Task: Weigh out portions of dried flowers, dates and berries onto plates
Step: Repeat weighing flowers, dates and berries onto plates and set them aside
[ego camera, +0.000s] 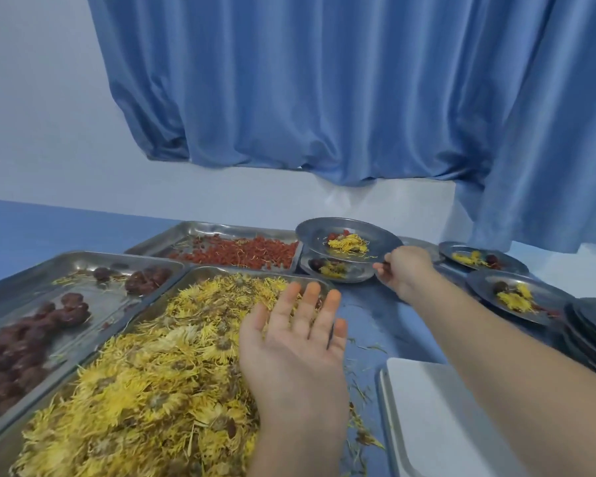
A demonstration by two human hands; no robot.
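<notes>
Right hand (404, 270): fingers curled round the near rim of the filled plate (324, 232), which carries a small heap of yellow flowers with a few red berries. I hold it at a slight tilt at the far side of the bench (375, 315), over a lower plate (355, 276) that is already portioned. I cannot tell whether the two plates touch.

Left hand (295, 342): fingers straight and close together, holding nothing, over the right edge of the dried flowers (145, 383) in their tray.

Stock: dates (21, 352) in the left tray, berries (245, 254) in the far tray. Two more portioned plates (516, 297) lie to the right, near a stack of empty plates (592, 335). A white platform (437, 418), probably the scale, stands bare nearby.

Risks noted:
- My grip takes one rim only. Further tilt would let the loose petals slide off and spoil the weighed portion.
- If I set the plate down on the lower one, it could crush or mix that portion.
- Petals already lie strewn on the bench. A careless sweep of my left hand would push more off the tray.
- My right forearm passes just beside the portioned plates and could knock them.
</notes>
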